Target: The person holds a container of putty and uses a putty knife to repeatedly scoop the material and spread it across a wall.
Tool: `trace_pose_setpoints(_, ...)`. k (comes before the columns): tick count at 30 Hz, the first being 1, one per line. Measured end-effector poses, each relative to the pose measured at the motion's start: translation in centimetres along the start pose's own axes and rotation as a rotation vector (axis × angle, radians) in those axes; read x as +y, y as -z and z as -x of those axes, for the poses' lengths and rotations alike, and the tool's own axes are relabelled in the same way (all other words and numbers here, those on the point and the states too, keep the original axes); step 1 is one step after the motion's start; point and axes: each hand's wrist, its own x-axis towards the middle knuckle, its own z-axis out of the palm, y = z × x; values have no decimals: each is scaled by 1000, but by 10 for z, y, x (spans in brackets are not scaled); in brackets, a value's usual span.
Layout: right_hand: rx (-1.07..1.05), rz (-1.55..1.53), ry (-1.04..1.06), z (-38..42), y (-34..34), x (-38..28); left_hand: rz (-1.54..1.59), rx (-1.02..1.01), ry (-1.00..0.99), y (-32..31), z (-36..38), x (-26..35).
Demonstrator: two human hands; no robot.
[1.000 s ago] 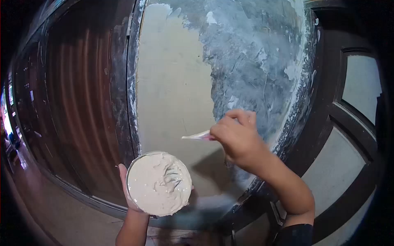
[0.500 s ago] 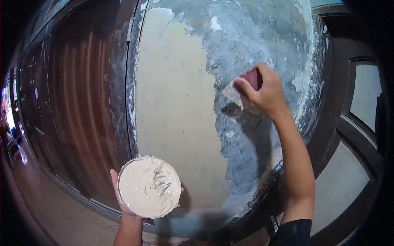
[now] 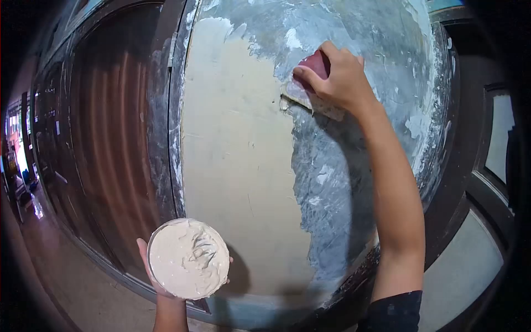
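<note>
Right hand (image 3: 338, 74): gripping a red-handled putty knife (image 3: 310, 91), fingers curled over the handle, and pressing the blade flat against the wall panel (image 3: 238, 155) at the border between cream-coated and bare grey surface. Left hand (image 3: 160, 276): cupping from beneath a round bowl of cream putty (image 3: 188, 258), holding it low, just in front of the dark door frame (image 3: 163, 110).

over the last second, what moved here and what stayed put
The right hand carried the putty scraper from beside the bowl up the panel and now presses its blade flat near the top, at the edge of the fresh putty. The left hand sank slightly with the putty bowl. Both grips stayed the same, and the bowl looks just as full.
</note>
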Motion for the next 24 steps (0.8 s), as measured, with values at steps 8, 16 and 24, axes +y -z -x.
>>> trace_pose_setpoints(8, 58, 37, 33, -13, 1, 16, -41, 156, -40, 8, -3, 3)
trace_pose_setpoints(16, 4, 50, 18, -12, 1, 15, 60, 231, -111, 1, -10, 3)
trace_pose_setpoints(24, 31, 18, -20, -14, -1, 16, -1, 217, -69, -5, -5, -2)
